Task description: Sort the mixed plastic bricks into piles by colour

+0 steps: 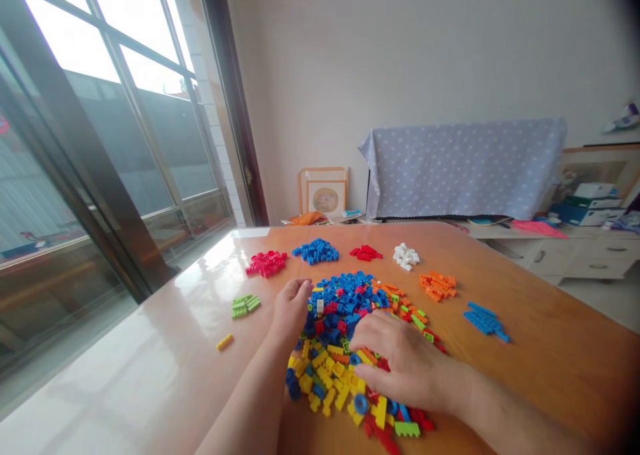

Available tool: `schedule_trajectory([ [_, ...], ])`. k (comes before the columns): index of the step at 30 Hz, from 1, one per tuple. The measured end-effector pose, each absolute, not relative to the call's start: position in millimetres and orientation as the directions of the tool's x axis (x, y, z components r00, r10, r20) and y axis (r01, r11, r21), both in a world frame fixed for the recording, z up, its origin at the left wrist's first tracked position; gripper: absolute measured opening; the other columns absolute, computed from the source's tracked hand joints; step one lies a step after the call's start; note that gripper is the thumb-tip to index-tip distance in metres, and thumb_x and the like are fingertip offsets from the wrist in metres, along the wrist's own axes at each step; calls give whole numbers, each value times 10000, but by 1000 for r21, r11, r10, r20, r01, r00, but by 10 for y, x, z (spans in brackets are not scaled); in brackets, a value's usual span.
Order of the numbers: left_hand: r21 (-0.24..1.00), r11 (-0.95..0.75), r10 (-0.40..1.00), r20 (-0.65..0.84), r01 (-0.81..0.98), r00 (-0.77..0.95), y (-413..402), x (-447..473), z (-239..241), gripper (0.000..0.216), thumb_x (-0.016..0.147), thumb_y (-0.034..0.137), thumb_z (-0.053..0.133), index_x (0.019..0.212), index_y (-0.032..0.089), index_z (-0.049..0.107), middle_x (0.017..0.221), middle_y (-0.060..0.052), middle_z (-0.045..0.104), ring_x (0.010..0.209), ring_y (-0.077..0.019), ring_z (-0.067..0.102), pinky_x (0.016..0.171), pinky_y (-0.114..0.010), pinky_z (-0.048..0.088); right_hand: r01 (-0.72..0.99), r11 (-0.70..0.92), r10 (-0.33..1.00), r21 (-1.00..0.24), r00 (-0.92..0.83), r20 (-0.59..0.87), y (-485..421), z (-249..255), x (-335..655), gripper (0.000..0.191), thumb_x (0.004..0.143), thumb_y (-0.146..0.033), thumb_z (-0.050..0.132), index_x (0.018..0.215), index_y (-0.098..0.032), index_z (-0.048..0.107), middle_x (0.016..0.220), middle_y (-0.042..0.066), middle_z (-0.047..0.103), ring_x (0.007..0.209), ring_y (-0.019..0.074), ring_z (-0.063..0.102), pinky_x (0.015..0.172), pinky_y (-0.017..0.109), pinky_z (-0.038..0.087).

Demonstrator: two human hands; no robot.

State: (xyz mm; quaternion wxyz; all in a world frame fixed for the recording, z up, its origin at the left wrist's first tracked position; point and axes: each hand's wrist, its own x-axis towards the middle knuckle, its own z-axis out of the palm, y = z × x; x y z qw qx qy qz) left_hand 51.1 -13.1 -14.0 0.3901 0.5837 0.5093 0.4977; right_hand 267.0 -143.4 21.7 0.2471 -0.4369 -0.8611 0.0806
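A large mixed pile of toy building bricks (345, 368) lies in front of me, mostly blue at the back and yellow at the front. At the pile's left edge is my left hand (293, 305), its fingers curled closed; whether anything sits in them is hidden. My right hand (400, 358) reaches over the pile's right side, palm down, with thumb and fingers apart near yellow and orange bricks. Left of my left hand lie a small group of light green bricks (245, 305) and a single yellow brick (225, 342).
Sorted groups ring the pile on the wooden table (540, 381): pinkish-red bricks (267, 263), blue bricks (316, 251), red bricks (366, 252), white bricks (406, 257), orange bricks (437, 285) and long blue bricks (486, 321). A glass door (150, 128) stands left.
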Motion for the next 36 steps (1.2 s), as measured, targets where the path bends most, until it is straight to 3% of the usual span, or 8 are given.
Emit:
schedule_trajectory([
  [4,945,-218,973,228,244,-14,-112,504,-172,461,841,570,595,1001,155,717,896,-83,738,838,-227,669,761,-314,500,701,632,774,-331,-550,313,-1507,155,2525,397,804,-474,719,1136,-265,660,1065,34,632,981,224,538,936,379,415],
  [6,945,-220,972,232,243,-24,-96,489,-192,454,846,567,588,998,160,721,894,-79,739,842,-227,670,760,-311,500,709,631,775,-315,-559,294,-1501,107,2483,407,800,-514,719,1122,-271,666,1057,32,626,961,221,533,914,374,411],
  [11,956,-191,971,217,222,-99,-33,411,-255,462,856,562,561,1022,159,714,963,-98,745,888,-242,673,759,-319,503,763,596,795,-251,-518,315,-1416,-13,2446,129,908,-356,613,928,-244,673,941,19,614,909,194,518,832,335,384],
  [17,962,-126,977,162,241,-137,-2,387,-292,432,851,510,537,1018,152,714,977,-115,740,887,-253,678,699,-317,498,831,522,818,-191,-425,387,-1271,-96,2574,178,962,-232,510,843,-227,642,858,16,605,875,185,526,815,330,379],
  [25,952,-113,982,151,283,-117,-39,427,-260,381,864,462,532,1038,171,706,1076,-111,741,1000,-271,674,826,-354,498,898,374,852,-231,-234,469,-1189,21,2835,194,962,-199,502,927,-239,689,919,37,643,905,201,566,804,334,422],
  [30,949,-113,980,156,296,-124,-44,426,-241,392,858,467,533,1036,166,710,1060,-114,743,979,-269,674,813,-349,498,777,558,803,-291,-418,424,-1392,165,2677,198,913,-377,616,1030,-242,700,1024,51,670,995,224,578,926,387,441],
  [34,942,-112,977,163,316,-140,-61,428,-209,389,850,456,541,1021,156,721,1027,-117,744,953,-270,670,827,-355,491,643,704,711,-302,-635,303,-1556,146,2488,583,829,-631,650,1337,-350,592,1424,68,551,1302,327,480,1105,544,327],
  [36,936,-116,976,170,333,-139,-64,431,-205,392,853,466,541,1013,158,722,1016,-113,742,943,-272,665,830,-358,487,590,747,660,-307,-715,233,-1591,104,2412,678,831,-669,625,1434,-384,500,1528,71,465,1397,358,400,1140,596,266],
])
